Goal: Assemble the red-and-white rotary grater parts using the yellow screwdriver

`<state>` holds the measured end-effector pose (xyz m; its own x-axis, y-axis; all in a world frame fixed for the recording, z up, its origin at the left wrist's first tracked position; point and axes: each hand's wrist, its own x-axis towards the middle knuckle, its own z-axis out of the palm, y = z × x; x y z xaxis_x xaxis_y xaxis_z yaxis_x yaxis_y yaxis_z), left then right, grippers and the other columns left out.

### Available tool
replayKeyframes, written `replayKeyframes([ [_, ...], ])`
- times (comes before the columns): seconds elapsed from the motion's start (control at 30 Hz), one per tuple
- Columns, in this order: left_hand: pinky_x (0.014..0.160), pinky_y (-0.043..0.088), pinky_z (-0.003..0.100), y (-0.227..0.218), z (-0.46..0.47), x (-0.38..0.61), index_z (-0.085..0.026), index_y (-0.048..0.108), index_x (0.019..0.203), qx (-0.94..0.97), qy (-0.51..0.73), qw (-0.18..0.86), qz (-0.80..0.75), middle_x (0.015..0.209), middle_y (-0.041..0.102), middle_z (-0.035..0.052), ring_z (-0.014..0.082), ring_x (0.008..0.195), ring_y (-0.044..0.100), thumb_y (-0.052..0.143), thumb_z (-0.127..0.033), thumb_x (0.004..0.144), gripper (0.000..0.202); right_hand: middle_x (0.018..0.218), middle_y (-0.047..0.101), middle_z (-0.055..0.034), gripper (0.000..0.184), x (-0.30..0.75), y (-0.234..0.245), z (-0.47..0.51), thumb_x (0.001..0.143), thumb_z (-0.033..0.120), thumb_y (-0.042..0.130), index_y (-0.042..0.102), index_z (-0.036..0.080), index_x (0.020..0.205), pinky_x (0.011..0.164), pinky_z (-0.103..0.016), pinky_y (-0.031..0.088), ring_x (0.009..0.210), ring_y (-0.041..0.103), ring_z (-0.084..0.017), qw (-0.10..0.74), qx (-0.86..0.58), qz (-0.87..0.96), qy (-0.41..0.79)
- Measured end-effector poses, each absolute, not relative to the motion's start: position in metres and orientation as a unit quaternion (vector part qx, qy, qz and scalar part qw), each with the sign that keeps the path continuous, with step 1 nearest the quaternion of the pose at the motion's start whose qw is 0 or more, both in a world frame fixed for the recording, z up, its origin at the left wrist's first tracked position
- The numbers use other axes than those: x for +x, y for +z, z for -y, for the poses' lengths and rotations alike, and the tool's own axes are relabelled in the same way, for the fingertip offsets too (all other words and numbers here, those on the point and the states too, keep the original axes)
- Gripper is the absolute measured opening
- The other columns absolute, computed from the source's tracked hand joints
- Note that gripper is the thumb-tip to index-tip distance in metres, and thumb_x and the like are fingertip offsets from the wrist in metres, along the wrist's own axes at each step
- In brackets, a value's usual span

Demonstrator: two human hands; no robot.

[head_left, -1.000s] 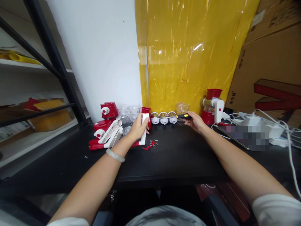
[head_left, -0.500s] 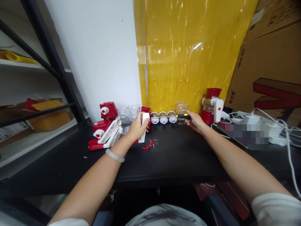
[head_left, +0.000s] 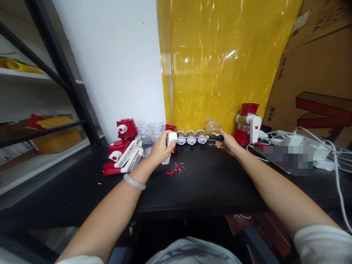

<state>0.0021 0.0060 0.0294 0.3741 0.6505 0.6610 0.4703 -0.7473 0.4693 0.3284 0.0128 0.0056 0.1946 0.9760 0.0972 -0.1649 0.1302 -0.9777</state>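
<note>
My left hand (head_left: 161, 148), with a pale bangle on the wrist, grips a white crank handle (head_left: 172, 138). Most of its length is hidden behind the fingers. In my right hand (head_left: 227, 142) is a screwdriver (head_left: 215, 136) with a black and yellow grip. Its thin shaft points left, level, toward the white crank handle; whether the tip touches is too small to tell. Behind the shaft stand three grater drums (head_left: 191, 138) in a row. Small red pieces and screws (head_left: 178, 168) lie on the black table (head_left: 192, 192) below my left hand.
Left are red grater bodies (head_left: 127, 128), white crank arms (head_left: 134, 152) and clear plastic cups (head_left: 150, 130). An assembled red and white grater (head_left: 255, 126) stands right, beside white cables and plugs (head_left: 298, 139). A yellow plastic curtain (head_left: 220, 66) and large carton (head_left: 316, 73) back the table.
The white crank handle has turned in my left hand, so its end now faces the screwdriver. My right hand and the screwdriver have shifted slightly right.
</note>
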Motion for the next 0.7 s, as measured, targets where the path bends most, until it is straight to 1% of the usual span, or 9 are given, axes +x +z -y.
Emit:
replayKeyframes([
  [0.07, 0.066, 0.051, 0.034, 0.0296, -0.0041, 0.0039, -0.018, 0.042, 0.121, 0.818, 0.443, 0.136, -0.34, 0.071, 0.065, 0.0001, 0.0195, 0.058, 0.066, 0.043, -0.047, 0.093, 0.04, 0.057, 0.064, -0.0044, 0.031, 0.3268, 0.0102, -0.0111, 0.097, 0.041, 0.036, 0.054, 0.019, 0.085, 0.049, -0.025, 0.05, 0.046, 0.06, -0.015, 0.62, -0.457, 0.405, 0.492],
  [0.1, 0.064, 0.051, 0.033, 0.0296, -0.0035, 0.0047, -0.019, 0.042, 0.119, 0.815, 0.444, 0.154, -0.34, 0.068, 0.064, -0.0008, 0.0192, 0.055, 0.065, 0.043, -0.048, 0.093, 0.039, 0.061, 0.066, -0.0044, 0.026, 0.3259, 0.0123, -0.0099, 0.096, 0.034, 0.035, 0.054, 0.019, 0.088, 0.051, -0.026, 0.051, 0.05, 0.062, -0.015, 0.625, -0.446, 0.396, 0.503],
  [0.17, 0.057, 0.05, 0.032, 0.0291, -0.0034, 0.0061, -0.019, 0.042, 0.116, 0.802, 0.452, 0.187, -0.342, 0.065, 0.062, -0.0018, 0.0191, 0.052, 0.065, 0.042, -0.05, 0.093, 0.039, 0.067, 0.067, -0.0025, 0.016, 0.3249, 0.015, -0.0076, 0.092, 0.024, 0.039, 0.054, 0.02, 0.091, 0.054, -0.026, 0.052, 0.054, 0.064, -0.015, 0.638, -0.413, 0.399, 0.514],
  [0.23, 0.051, 0.049, 0.03, 0.0282, -0.0046, 0.0067, -0.02, 0.042, 0.114, 0.79, 0.461, 0.212, -0.344, 0.063, 0.062, -0.0022, 0.019, 0.05, 0.064, 0.041, -0.052, 0.093, 0.038, 0.069, 0.066, -0.0005, 0.012, 0.3252, 0.0154, -0.0063, 0.086, 0.019, 0.044, 0.053, 0.021, 0.093, 0.054, -0.026, 0.052, 0.055, 0.064, -0.015, 0.648, -0.385, 0.412, 0.512],
  [0.33, 0.048, 0.048, 0.029, 0.0267, -0.0072, 0.0066, -0.02, 0.042, 0.112, 0.783, 0.466, 0.226, -0.346, 0.062, 0.062, -0.0024, 0.0185, 0.048, 0.063, 0.041, -0.053, 0.093, 0.038, 0.073, 0.066, 0.0011, 0.013, 0.3271, 0.014, -0.0059, 0.083, 0.018, 0.051, 0.053, 0.023, 0.094, 0.054, -0.026, 0.051, 0.054, 0.063, -0.014, 0.658, -0.364, 0.428, 0.502],
  [0.47, 0.05, 0.049, 0.03, 0.0264, -0.0087, 0.0057, -0.02, 0.042, 0.113, 0.785, 0.462, 0.218, -0.351, 0.064, 0.062, -0.0022, 0.0185, 0.049, 0.064, 0.042, -0.052, 0.093, 0.038, 0.075, 0.065, 0.0019, 0.009, 0.3279, 0.014, -0.005, 0.084, 0.02, 0.055, 0.053, 0.023, 0.092, 0.053, -0.025, 0.05, 0.051, 0.061, -0.012, 0.657, -0.357, 0.434, 0.502],
  [0.57, 0.053, 0.05, 0.031, 0.0274, -0.0085, 0.005, -0.02, 0.042, 0.114, 0.788, 0.464, 0.203, -0.351, 0.064, 0.062, -0.0021, 0.0189, 0.051, 0.064, 0.042, -0.052, 0.093, 0.038, 0.074, 0.064, 0.0024, 0.007, 0.3266, 0.0148, -0.004, 0.086, 0.025, 0.057, 0.052, 0.023, 0.09, 0.052, -0.024, 0.05, 0.048, 0.058, -0.01, 0.648, -0.364, 0.439, 0.504],
  [0.7, 0.056, 0.05, 0.031, 0.0295, -0.0077, 0.0045, -0.019, 0.041, 0.116, 0.793, 0.466, 0.186, -0.346, 0.064, 0.062, -0.002, 0.0189, 0.053, 0.064, 0.042, -0.052, 0.093, 0.039, 0.065, 0.063, 0.002, 0.014, 0.3251, 0.0131, -0.0049, 0.089, 0.034, 0.057, 0.049, 0.023, 0.087, 0.051, -0.023, 0.05, 0.044, 0.054, -0.009, 0.631, -0.396, 0.449, 0.494],
])
